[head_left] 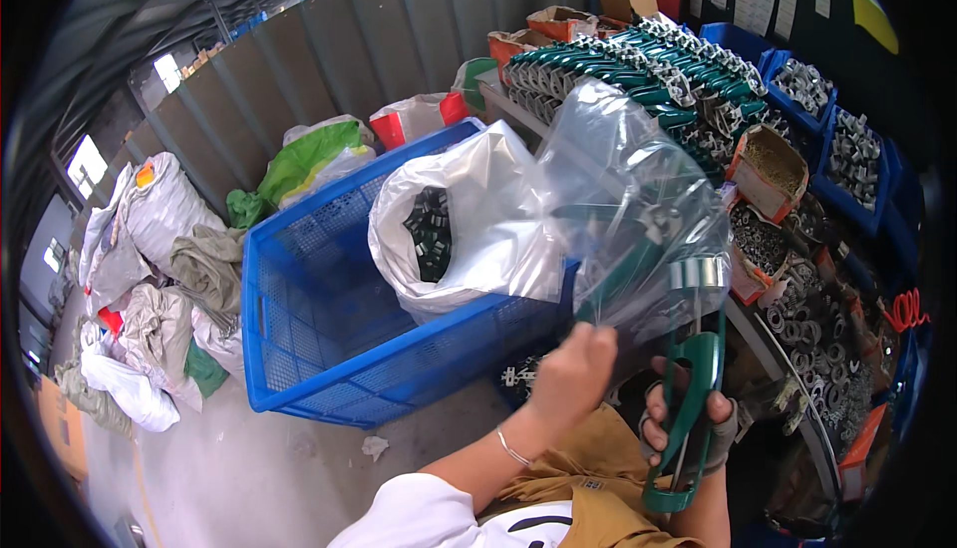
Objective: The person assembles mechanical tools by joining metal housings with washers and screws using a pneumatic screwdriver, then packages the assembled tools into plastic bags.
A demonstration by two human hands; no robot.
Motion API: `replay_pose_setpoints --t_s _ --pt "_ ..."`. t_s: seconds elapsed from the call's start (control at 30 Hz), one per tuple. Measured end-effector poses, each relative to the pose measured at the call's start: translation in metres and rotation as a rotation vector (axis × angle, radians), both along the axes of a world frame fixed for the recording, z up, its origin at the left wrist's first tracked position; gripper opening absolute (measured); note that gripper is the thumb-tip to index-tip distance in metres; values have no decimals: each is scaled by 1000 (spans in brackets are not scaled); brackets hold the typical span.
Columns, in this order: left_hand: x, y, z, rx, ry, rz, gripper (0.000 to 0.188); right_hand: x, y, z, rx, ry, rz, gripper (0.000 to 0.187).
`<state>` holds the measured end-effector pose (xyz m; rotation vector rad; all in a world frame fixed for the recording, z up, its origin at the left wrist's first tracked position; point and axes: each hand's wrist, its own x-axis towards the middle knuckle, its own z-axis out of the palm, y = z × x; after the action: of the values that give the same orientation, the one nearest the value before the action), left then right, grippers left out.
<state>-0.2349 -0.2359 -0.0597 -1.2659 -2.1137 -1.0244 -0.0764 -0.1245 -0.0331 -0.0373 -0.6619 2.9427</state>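
My left hand [573, 373] is closed at the lower edge of a clear plastic bag [638, 169], pinching its film. The bag is spread out, and green and silver shapes show through it. In my right hand [688, 428], which wears a grey fingerless glove, is a green-handled tool [695, 378] with a long looped grip. A silver cylindrical head [699, 273] tops it, close against the bag. Left of the bag, an open white sack [508, 219] holds several dark green and silver parts [430, 234].
The white sack sits in a blue plastic crate [369, 383]. Rows of green and silver tools [638, 59] cover the bench at the back right. Blue bins [852, 169] and loose metal rings [817, 349] lie at the right. Stuffed sacks [159, 219] are piled on the left.
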Motion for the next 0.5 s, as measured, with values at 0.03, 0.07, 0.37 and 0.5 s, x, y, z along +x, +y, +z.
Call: replay_pose_setpoints --t_s 0.03,0.07,0.37,0.5 --pt "-7 -3 -5 -63 -35 87 27 7 4 -2 31 20 -25 80" --pt "-22 -2 -6 42 -142 87 30 10 3 -1 60 -16 -74 79" --pt "20 0 62 79 -339 -322 81 16 -1 9 313 -277 -171 56" --pt "10 51 96 60 -15 -265 72 9 -13 9 542 -350 -182 45"
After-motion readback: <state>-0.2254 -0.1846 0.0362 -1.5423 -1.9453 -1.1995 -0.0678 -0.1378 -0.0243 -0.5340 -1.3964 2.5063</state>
